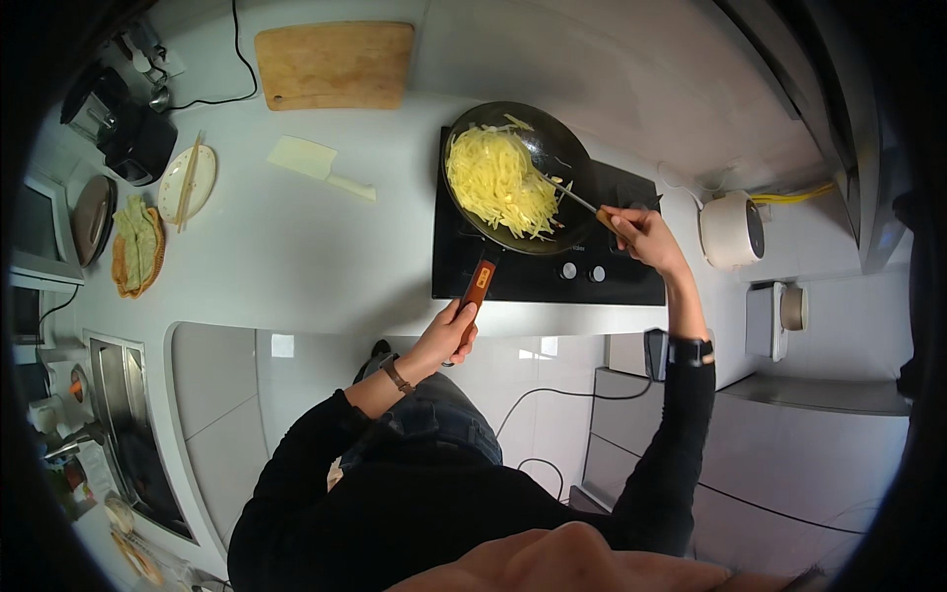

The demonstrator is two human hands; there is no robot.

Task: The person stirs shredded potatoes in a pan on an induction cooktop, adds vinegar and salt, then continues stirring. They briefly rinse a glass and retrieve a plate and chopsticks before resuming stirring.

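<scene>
My left hand is closed around the reddish-brown handle of a dark wok. The wok sits on a black cooktop with two silver knobs on its front. A heap of pale yellow shreds, which look like potato, fills the wok's left side. My right hand grips the wooden handle of a metal spatula. The spatula's far end reaches into the right edge of the shreds, where its blade is mostly hidden.
Left of the cooktop lie a pale cleaver and a wooden cutting board by the wall. Farther left are a plate with chopsticks, a cloth-lined basket and a black blender base. A white appliance stands right.
</scene>
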